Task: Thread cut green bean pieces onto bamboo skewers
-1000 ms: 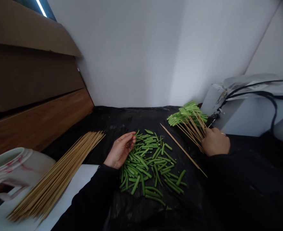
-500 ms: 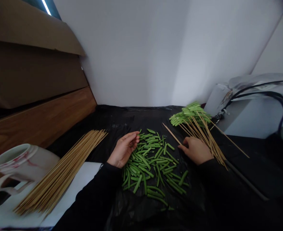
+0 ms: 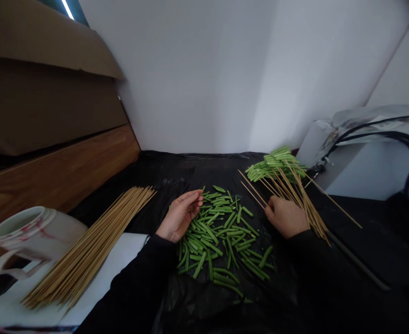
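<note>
My left hand [image 3: 182,214] is closed in a pinch at the far left of a loose pile of cut green beans [image 3: 207,232]. A small green bean piece shows at its fingertips. My right hand [image 3: 288,216], to the right of the pile, grips two thin bamboo skewers [image 3: 253,193]. Their pointed ends stick out toward the far left, spread slightly apart, and the rest is hidden by the hand. Just beyond that hand lie green beans threaded on skewers [image 3: 277,163], stacked in rows, with their bare sticks running back toward my right sleeve.
A thick bundle of bare skewers [image 3: 93,246] rests on white paper [image 3: 131,243] at the left, beside a white mug [image 3: 47,234]. Black plastic [image 3: 190,167] covers the surface up to the wall. Cardboard [image 3: 47,102] stands at left; cables [image 3: 395,135] hang over a white box at right.
The skewer tips in my right hand have spread apart, from close together to two separate points. My left hand has stayed nearly still.
</note>
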Tool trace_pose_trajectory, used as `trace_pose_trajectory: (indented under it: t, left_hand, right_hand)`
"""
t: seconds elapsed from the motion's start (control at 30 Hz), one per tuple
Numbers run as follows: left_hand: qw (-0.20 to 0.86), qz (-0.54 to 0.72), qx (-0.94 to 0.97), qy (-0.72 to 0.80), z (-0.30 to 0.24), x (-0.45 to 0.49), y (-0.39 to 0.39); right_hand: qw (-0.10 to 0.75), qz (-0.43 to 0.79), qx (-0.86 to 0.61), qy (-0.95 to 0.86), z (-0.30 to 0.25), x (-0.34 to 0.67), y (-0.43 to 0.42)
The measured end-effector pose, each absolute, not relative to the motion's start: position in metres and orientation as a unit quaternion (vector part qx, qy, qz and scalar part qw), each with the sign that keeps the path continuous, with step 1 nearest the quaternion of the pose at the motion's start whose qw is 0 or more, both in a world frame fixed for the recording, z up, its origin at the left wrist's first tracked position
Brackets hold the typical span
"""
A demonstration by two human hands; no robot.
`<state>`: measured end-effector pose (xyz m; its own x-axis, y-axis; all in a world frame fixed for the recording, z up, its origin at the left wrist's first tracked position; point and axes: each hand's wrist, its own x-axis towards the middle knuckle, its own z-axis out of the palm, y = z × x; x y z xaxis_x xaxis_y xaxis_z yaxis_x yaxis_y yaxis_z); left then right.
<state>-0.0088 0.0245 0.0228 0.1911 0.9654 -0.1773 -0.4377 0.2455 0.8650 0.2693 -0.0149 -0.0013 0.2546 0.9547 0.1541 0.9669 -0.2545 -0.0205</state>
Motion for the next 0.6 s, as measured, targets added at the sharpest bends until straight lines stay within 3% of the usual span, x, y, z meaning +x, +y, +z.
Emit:
trace_pose_trajectory:
  t: [0.1,0.3,0.43,0.6]
  left_hand:
    - [0.691,0.508,0.344,0.383,0.023,-0.009,0.024]
    - [0.688,0.517,0.341,0.379,0.021,-0.007,0.024]
    - [0.687,0.523,0.341,0.372,0.02,-0.008,0.025]
    - [0.673,0.551,0.336,0.362,0.019,-0.01,0.027]
  right_hand:
    - [0.133,-0.063,-0.766,-0.626,-0.001,0.269,-0.015]
    - [0.341,-0.03,-0.557,-0.756,-0.001,0.255,-0.017]
    - [0.362,-0.024,-0.511,-0.78,0.003,0.244,-0.023]
    - [0.324,-0.053,-0.51,-0.795,0.003,0.236,-0.028]
